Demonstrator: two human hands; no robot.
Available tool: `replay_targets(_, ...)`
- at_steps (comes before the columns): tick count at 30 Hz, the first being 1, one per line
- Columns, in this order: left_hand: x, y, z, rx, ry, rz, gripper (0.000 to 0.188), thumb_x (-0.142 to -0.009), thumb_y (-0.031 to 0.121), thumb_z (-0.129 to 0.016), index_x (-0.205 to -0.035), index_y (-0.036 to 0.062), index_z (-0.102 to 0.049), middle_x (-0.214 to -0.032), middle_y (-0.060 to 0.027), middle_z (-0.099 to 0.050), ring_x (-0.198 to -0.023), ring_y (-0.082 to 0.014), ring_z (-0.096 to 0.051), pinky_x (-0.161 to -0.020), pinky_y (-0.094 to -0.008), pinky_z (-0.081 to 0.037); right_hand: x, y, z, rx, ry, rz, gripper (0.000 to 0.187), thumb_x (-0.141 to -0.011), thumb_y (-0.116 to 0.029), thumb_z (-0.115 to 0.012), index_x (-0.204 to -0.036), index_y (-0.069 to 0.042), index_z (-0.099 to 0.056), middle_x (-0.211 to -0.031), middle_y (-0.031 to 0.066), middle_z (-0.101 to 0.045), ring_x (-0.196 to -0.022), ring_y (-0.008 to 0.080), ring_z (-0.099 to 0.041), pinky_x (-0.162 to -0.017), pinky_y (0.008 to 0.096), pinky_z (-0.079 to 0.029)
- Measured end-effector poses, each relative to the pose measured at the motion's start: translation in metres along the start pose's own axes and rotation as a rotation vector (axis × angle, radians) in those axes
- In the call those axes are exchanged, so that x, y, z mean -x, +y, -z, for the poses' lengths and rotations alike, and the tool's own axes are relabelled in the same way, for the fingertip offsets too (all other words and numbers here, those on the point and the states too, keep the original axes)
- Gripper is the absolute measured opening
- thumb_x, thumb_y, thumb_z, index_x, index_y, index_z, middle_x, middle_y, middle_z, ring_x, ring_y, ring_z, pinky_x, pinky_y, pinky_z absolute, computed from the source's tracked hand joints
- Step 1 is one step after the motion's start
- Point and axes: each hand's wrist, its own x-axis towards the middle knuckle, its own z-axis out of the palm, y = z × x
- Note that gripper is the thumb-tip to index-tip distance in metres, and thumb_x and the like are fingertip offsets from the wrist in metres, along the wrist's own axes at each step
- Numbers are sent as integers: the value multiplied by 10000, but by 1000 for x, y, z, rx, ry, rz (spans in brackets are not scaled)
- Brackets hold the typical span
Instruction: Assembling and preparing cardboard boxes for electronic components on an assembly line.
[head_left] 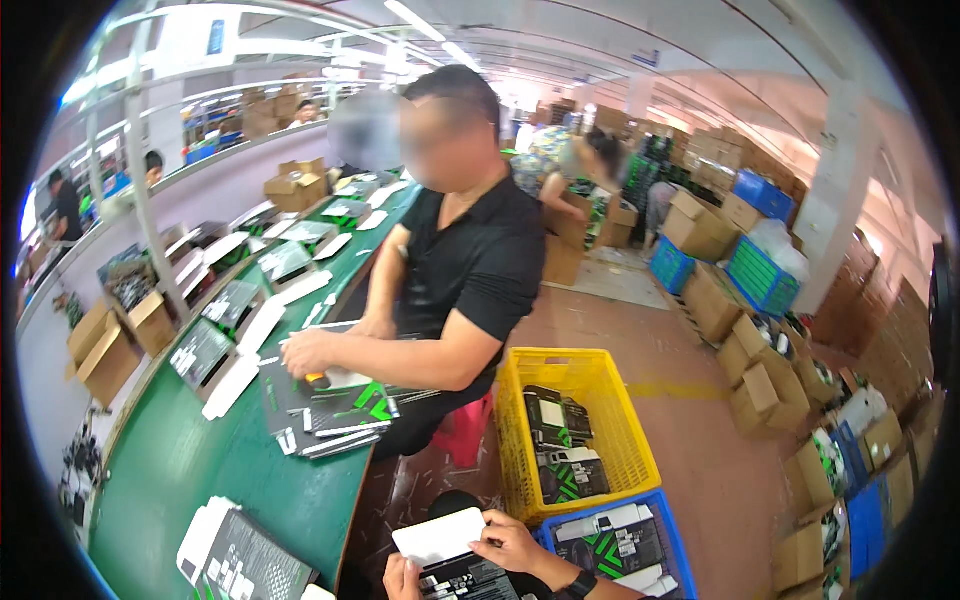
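I am in a factory workshop. Left of my left hand (403, 578) runs a long green workbench (150, 470), strewn with dark printed packages (262, 560), and a co-worker (480, 250) in a black shirt works at it ahead of my hands. Near my right hand (512, 547) stand a yellow crate (622, 440) and a blue crate (677, 535), both holding more packages. Well off to that hand's right, brown cartons (768, 398) line the reddish floor (700, 455), and strip lights (414, 19) run along the ceiling (560, 35) far ahead.

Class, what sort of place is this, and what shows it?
Likely a factory packing floor: a long green workbench strewn with dark packaging, a yellow crate holding more, and cardboard boxes lined along the right.
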Motion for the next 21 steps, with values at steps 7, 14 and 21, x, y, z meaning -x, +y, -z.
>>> replay_targets(7, -10, -4, -40, 421, 267, -106, 265, -1004, 101, -644, -1255, 41, -588, -1101, -83, -657, -960, -157, -625, -836, -336, -555, 7, 12, -11, -237, 351, -116, 234, -914, -176, -774, -1071, -18, -704, -954, 38, -720, -703, 103, -568, -688, 263, -480)
replay_targets(14, -21, -48, -29, 148, 304, -32, 125, -987, 135, -708, -1034, 31, -657, -916, 20, -656, -851, -58, -569, -774, -244, -483, -19, -4, -13, -187, 44, -390, 192, -976, -162, -684, -977, 19, -747, -836, 30, -712, -739, 89, -573, -704, 271, -469)
replay_targets(21, -21, -42, -31, 279, 384, -70, 231, -968, 117, -724, -1162, 26, -638, -1066, -51, -682, -965, -97, -615, -879, -267, -512, -19, 4, -19, -278, -33, -403, 126, -969, -132, -703, -1000, -9, -702, -879, 9, -667, -864, 106, -614, -784, 277, -503)
